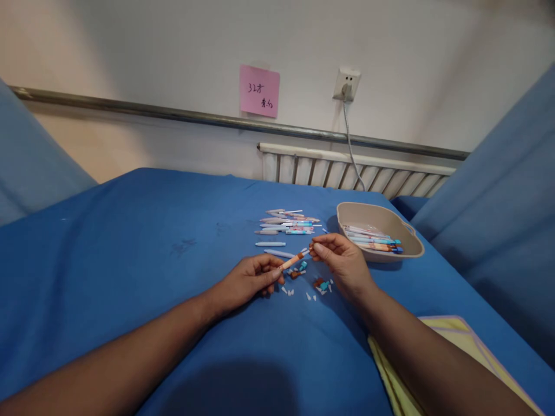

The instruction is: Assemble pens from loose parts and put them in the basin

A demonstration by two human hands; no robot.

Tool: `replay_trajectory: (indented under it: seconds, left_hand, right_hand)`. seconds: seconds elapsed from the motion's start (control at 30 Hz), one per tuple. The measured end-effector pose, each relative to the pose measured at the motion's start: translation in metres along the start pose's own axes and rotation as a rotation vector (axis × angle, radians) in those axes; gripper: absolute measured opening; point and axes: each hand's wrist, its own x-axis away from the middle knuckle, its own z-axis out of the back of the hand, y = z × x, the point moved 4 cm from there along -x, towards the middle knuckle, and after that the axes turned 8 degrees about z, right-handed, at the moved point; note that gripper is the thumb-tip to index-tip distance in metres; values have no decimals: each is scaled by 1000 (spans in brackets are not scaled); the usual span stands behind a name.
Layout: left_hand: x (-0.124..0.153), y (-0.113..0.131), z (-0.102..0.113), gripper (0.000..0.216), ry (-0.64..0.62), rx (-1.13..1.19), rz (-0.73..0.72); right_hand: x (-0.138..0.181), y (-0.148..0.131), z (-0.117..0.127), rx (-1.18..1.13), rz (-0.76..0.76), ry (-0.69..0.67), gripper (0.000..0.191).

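Note:
My left hand is closed around the lower end of an orange patterned pen barrel, which tilts up to the right. At the barrel's upper end, the thumb and fingers of my right hand pinch a small brown pen part, mostly hidden by the fingertips. Below the hands lie brown pen parts, a teal pen part, another brown and teal group and several small white tips. A pale blue pen barrel lies just behind the held pen.
Several pens and barrels lie in rows on the blue cloth. A beige basket at right holds more pens. A yellow towel lies under my right forearm. Behind are a radiator and a plugged-in cable.

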Motion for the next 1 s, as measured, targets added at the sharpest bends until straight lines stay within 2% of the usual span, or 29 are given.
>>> replay_trajectory:
  seconds: [0.57,0.77,1.0]
  left_hand:
    - [1,-5,-1,29,-5,-25,56]
    - [1,-10,-3,29,-47,-38,50]
    - [3,-4,-5,26,-81,-53,33]
  right_hand:
    - [3,-2,-2,194,66,-74,21]
    - [7,-1,-8,203,-41,-77,26]
    - [11,-2,-17,171,-56,-111,29]
